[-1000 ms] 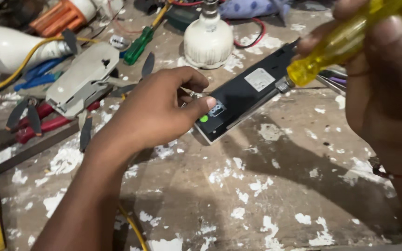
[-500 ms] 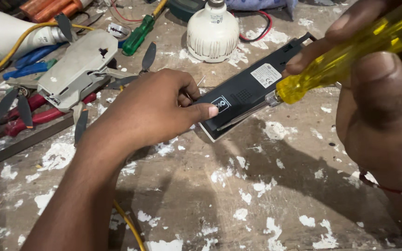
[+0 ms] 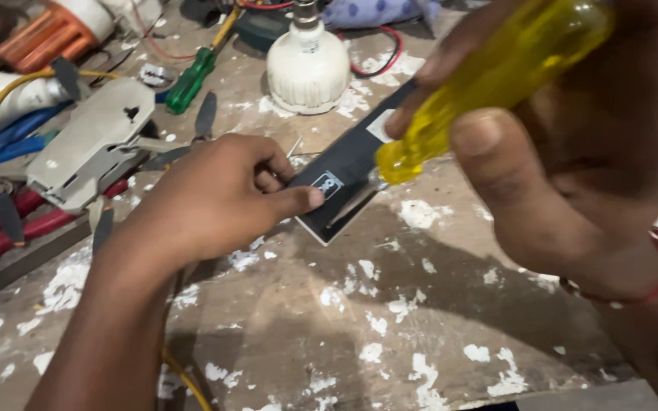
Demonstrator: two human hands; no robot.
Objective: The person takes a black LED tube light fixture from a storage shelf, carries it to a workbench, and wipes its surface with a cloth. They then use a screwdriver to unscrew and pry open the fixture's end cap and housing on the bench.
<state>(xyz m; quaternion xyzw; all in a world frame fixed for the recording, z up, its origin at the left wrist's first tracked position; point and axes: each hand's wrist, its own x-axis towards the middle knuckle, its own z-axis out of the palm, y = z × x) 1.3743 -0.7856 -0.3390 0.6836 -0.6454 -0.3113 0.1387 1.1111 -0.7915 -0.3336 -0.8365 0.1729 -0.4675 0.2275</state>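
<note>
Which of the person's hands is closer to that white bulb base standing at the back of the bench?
Left. The left hand lies just in front of the white bulb base; the right hand is off to its right, raised, holding a yellow-handled screwdriver.

Flat black device (image 3: 348, 179) w/ white labels lies angled on bench; yellow-handled screwdriver (image 3: 489, 84) above it.

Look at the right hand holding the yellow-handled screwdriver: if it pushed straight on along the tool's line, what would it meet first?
Probably the black device that the left hand pins to the table: the right hand aims the yellow-handled screwdriver down at it, though contact is unclear.
</note>
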